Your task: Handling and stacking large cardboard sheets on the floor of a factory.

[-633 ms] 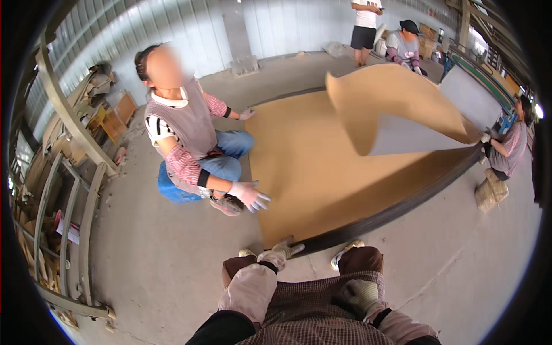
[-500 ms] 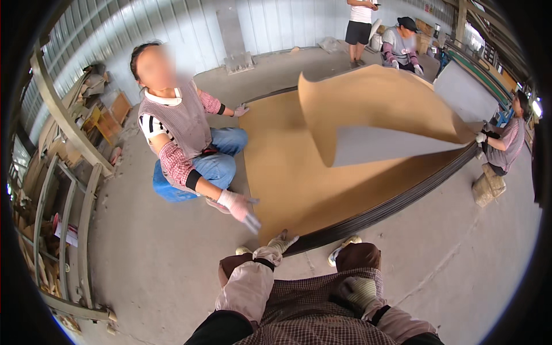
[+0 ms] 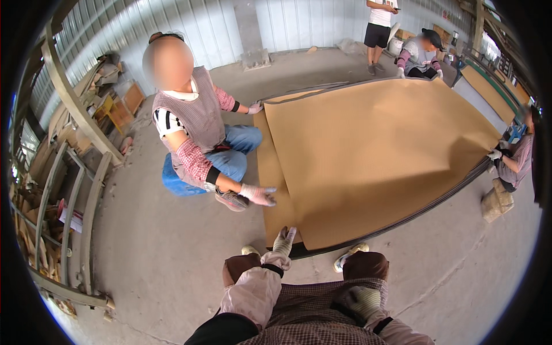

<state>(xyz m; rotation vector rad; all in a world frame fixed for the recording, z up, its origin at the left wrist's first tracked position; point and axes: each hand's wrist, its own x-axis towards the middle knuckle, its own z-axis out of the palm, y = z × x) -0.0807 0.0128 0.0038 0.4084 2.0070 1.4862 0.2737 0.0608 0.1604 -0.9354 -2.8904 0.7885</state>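
Observation:
A large stack of thin sheets [image 3: 265, 198], brown on top with dark edges, lies low in front of me. A loose brown sheet [image 3: 379, 155] covers most of it, its left edge set in from the stack's left end. My left hand [image 3: 284, 241], in a striped glove, is at the near left corner with fingers stretched out and apart, holding nothing. My right hand [image 3: 363, 300], gloved too, rests on the checked apron [image 3: 322, 329] over my lap. Its fingers are hidden in shadow.
A seated co-worker [image 3: 195, 121] at the left has one hand on the stack and one reaching over its edge. Another co-worker [image 3: 422, 54] sits at the far side, another [image 3: 517, 155] at the right end. A person [image 3: 379, 31] stands behind. Metal frames [image 3: 69, 201] stand at left.
The loose sheet, raised and curled with its grey underside showing, has come down nearly flat over the stack. The left co-worker's near hand has drawn back from my left hand. My right hand stays on my lap.

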